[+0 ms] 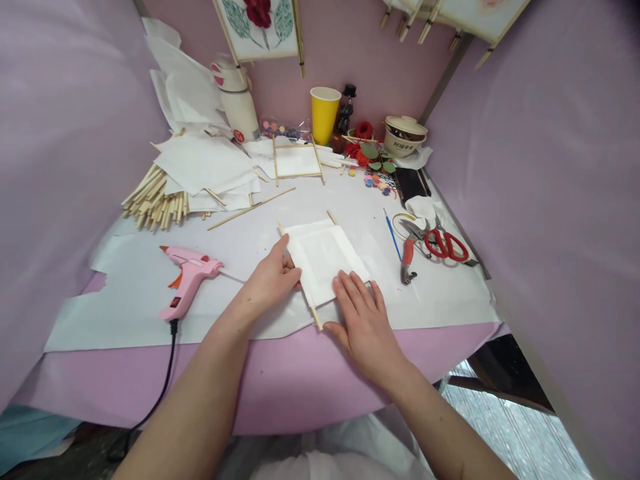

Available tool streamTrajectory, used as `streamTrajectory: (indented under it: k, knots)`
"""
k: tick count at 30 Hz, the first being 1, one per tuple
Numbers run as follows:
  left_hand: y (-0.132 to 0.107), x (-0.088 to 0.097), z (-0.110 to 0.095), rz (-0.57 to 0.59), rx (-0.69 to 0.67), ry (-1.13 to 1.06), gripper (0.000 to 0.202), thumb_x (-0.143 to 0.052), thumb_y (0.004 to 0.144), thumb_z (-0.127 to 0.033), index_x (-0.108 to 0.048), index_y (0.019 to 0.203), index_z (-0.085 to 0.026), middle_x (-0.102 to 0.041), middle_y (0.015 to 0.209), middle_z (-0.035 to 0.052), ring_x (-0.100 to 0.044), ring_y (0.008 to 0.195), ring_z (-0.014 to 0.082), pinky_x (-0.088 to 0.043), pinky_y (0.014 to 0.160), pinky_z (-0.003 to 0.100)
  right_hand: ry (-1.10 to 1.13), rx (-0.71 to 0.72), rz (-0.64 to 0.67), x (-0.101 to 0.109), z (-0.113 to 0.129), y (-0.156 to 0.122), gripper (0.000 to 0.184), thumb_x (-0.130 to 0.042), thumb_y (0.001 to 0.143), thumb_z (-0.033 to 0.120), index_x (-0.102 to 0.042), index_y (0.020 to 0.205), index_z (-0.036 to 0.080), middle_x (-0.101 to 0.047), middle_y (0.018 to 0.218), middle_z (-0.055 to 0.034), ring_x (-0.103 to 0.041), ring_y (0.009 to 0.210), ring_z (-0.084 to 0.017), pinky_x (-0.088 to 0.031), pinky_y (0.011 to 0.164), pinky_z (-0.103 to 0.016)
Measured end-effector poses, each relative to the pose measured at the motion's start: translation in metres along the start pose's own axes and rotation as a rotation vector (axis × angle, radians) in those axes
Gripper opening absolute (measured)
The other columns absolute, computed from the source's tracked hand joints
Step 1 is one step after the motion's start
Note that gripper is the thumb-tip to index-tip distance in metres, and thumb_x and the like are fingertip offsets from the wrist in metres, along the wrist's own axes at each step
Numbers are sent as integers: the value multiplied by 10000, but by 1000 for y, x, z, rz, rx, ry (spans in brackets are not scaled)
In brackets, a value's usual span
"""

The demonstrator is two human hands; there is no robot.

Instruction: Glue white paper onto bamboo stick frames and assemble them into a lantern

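A small wooden stick frame covered with white paper (pixel 323 257) lies near the table's front edge. My left hand (pixel 270 277) rests at its left side, thumb and fingers pressing the paper's left edge against the stick. Flat on the frame's near right corner lies my right hand (pixel 363 320), fingers stretched out and pressing the paper down. Neither hand grips a tool.
A pink glue gun (pixel 187 280) with a black cord lies to the left. Red scissors (pixel 445 243), pliers (pixel 410 257) and a blue pen (pixel 393 233) lie to the right. Bamboo sticks (pixel 153 200), paper sheets (pixel 200 163), another frame (pixel 297 160), a yellow cup (pixel 324 113) and paper flowers (pixel 373 157) fill the back.
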State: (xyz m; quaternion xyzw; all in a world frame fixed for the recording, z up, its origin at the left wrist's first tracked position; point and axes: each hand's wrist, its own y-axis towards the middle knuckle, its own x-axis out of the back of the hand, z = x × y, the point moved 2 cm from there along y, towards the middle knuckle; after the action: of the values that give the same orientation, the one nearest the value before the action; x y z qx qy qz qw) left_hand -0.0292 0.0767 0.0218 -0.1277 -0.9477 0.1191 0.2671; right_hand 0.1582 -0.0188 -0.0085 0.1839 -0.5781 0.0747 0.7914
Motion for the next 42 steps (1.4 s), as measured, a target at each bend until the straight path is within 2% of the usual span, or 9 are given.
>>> streamTrajectory:
  k: [3, 6, 9, 12, 19, 33, 42]
  knots:
    - [-1, 1, -3, 2, 21, 12, 840, -534, 808, -197, -136, 1545, -130, -619, 727, -32, -653, 719, 170, -483, 740, 306, 17, 36, -87, 7, -1, -8, 588, -478, 980, 350, -303, 1488, 111, -357, 1534, -163, -266, 1440, -297, -197, 1165, -562]
    - [-1, 1, -3, 2, 19, 10, 826, -524, 812, -189, -146, 1544, -136, -625, 755, -26, -660, 731, 166, -480, 732, 294, 100, 97, -190, 14, 0, -18, 434, -461, 973, 237, -434, 1398, 151, -537, 1368, -145, -445, 1307, -252, -267, 1143, -515]
    - [0, 1, -1, -10, 13, 27, 826, -519, 806, -177, -150, 1543, -135, -633, 745, -26, -654, 720, 168, -478, 733, 299, 150, 150, -170, 15, 4, -21, 342, -456, 964, 173, -537, 1296, 170, -622, 1235, -102, -534, 1173, -218, -299, 1124, -476]
    - [0, 0, -1, -14, 5, 39, 832, -521, 801, -175, -147, 1543, -127, -634, 734, -27, -648, 713, 170, -477, 732, 305, 138, 177, -118, 12, 9, -17, 358, -441, 971, 160, -536, 1316, 142, -605, 1284, -98, -512, 1210, -223, -263, 1143, -467]
    - [-2, 1, -4, -10, -3, 36, 833, -533, 793, -178, -165, 1539, -125, -636, 758, -13, -643, 714, 173, -479, 708, 303, 125, 165, -98, 10, 10, -10, 386, -424, 974, 160, -513, 1349, 126, -578, 1315, -108, -469, 1262, -228, -221, 1169, -457]
    - [-2, 0, -4, -9, -9, 55, 859, -524, 775, -160, -143, 1544, -120, -645, 751, -20, -627, 709, 163, -463, 687, 283, 183, 141, -10, 17, 14, 8, 332, -450, 940, 177, -557, 1253, 142, -590, 1249, -99, -490, 1193, -238, -208, 1174, -493]
    - [-1, -2, -5, -26, -38, 104, 850, -517, 774, -149, -154, 1542, -108, -647, 744, -18, -624, 727, 168, -456, 697, 280, 157, 149, 56, 12, 16, 14, 407, -454, 948, 211, -510, 1348, 163, -540, 1375, -90, -446, 1268, -241, -197, 1184, -496]
